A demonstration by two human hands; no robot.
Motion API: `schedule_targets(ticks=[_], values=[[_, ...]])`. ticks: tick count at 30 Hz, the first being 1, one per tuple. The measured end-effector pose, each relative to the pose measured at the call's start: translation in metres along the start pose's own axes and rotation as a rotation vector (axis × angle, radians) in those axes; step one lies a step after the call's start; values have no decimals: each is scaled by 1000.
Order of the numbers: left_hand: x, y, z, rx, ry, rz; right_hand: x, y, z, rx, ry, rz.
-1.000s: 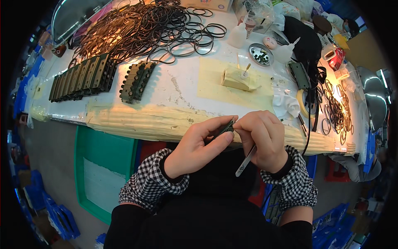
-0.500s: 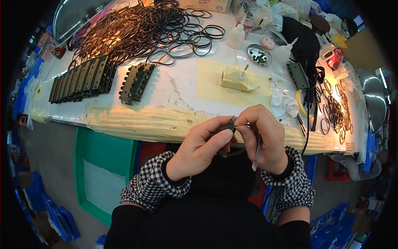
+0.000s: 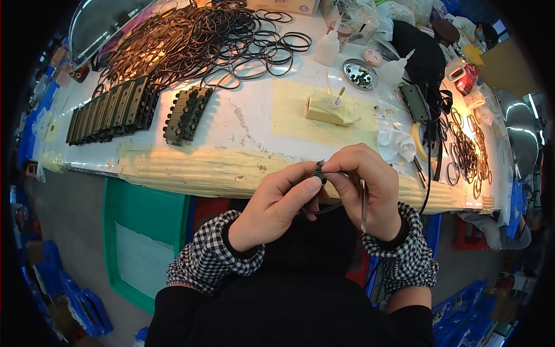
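Note:
My left hand [image 3: 276, 201] and my right hand [image 3: 371, 186] meet just past the table's front edge. Between their fingertips is a small dark green piece [image 3: 318, 172], pinched from both sides. Its exact kind is too small to tell, and the fingers cover much of it. A dark thin band [image 3: 330, 208] shows below the fingers, between the hands. Tucked in my right hand is a slim metallic tool [image 3: 364, 211], which points down toward the wrist.
A heap of dark loop bands [image 3: 191, 43] lies at the back left. In front stand rows of dark green blocks [image 3: 110, 115] and a smaller group [image 3: 188, 115]. A tan block [image 3: 329, 109], a round dish [image 3: 359, 75] of small green parts and squeeze bottles [image 3: 328, 49] sit beyond my hands.
The slim tool in my right hand has turned to a steeper, narrower angle. Both hands have shifted very slightly, still pinching the small green piece.

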State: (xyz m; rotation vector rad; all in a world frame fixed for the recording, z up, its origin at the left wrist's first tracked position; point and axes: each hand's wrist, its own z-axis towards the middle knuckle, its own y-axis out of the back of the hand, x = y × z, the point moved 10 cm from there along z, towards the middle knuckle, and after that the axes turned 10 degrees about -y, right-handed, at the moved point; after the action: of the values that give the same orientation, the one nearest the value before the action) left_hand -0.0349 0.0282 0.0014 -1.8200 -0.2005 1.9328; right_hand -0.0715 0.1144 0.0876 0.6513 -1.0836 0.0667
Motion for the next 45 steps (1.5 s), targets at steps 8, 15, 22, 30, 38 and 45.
schedule_targets(ticks=[8, 15, 22, 30, 38, 45], values=[[3, -6, -1, 31, 55, -102, 14, 2, -8, -59, 157, -136], [10, -7, -3, 51, 58, -128, 5, 2, -9, -40, 67, -66], [10, -2, -4, 43, 66, -32, 7, 1, -11, -38, 116, -129], [5, 1, -3, 97, 58, 52, 11, -2, -7, 68, 157, -206], [8, 1, -5, 76, 104, 19, 16, -6, -13, 68, 319, -372], [-10, 2, -2, 51, -72, 158, 9, 0, -10, 34, 239, -286]])
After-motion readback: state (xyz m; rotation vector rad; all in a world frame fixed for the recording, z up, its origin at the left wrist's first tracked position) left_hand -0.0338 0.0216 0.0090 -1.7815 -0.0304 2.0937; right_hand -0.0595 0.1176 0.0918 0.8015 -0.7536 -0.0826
